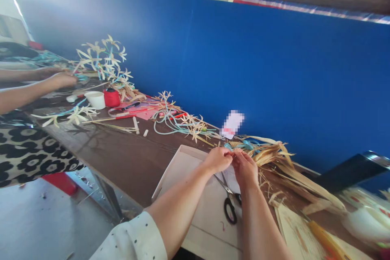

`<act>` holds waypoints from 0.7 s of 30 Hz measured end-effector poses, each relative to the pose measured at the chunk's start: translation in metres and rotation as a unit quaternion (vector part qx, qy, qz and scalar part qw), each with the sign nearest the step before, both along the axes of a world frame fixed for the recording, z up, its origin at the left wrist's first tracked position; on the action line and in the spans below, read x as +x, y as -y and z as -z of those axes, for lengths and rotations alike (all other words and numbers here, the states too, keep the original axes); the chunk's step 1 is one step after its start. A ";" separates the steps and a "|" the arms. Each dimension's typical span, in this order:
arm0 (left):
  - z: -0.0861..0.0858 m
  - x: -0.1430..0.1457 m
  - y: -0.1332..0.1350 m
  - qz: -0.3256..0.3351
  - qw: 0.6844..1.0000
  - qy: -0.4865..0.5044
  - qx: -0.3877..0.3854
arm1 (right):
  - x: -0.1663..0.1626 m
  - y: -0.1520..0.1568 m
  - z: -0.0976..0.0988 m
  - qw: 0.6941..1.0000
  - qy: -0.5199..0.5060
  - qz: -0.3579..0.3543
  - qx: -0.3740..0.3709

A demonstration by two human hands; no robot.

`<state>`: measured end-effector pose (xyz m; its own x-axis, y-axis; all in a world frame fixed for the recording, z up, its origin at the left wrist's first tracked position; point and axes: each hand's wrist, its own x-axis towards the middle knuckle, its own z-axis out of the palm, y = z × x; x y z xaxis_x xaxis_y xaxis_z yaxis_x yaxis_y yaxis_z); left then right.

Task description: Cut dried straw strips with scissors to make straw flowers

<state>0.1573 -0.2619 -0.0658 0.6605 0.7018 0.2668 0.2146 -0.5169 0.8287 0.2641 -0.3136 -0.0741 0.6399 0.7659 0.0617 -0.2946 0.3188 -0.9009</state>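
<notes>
My left hand (219, 159) and my right hand (244, 165) meet with fingertips pinched together over a shallow white tray (195, 207). What they hold between them is small and mostly hidden by the fingers. A bit of light blue material (228, 146) shows just beyond the fingertips. Scissors with black handles (230, 212) lie in the tray under my hands, partly covered by my right wrist. Dried husks (271, 156), tan and papery, are heaped close to the right of my right hand.
On the left, a co-worker's hands (62, 79) work near pale flowers on blue stems (111, 59). Along the brown table (122, 150) lie a white cup (95, 100), a red thread spool (111, 97) and coiled pale tubing (166, 130). A yellow-handled tool (327, 239) and a dark cylinder (350, 170) are at right.
</notes>
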 end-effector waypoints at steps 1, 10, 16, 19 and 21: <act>0.000 0.000 -0.001 0.003 1.000 0.005 -0.014 | -0.001 0.000 -0.001 1.000 -0.001 0.001 0.000; 0.007 0.005 -0.011 -0.078 0.988 0.035 -0.126 | -0.001 -0.002 0.000 1.000 -0.002 0.011 0.006; 0.013 0.008 -0.013 -0.040 0.985 0.070 -0.152 | -0.002 -0.002 0.000 1.000 -0.002 0.018 -0.001; 0.014 0.009 -0.012 -0.031 0.983 0.072 -0.168 | -0.002 -0.003 0.000 1.000 0.001 0.009 -0.001; 0.015 0.008 -0.012 -0.033 0.983 0.069 -0.168 | -0.002 -0.003 -0.001 1.000 0.005 0.003 -0.001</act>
<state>0.1655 -0.2501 -0.0803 0.5846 0.8056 0.0960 0.1114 -0.1970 0.9741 0.2616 -0.3108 -0.0730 0.6433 0.7627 0.0661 -0.2846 0.3184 -0.9042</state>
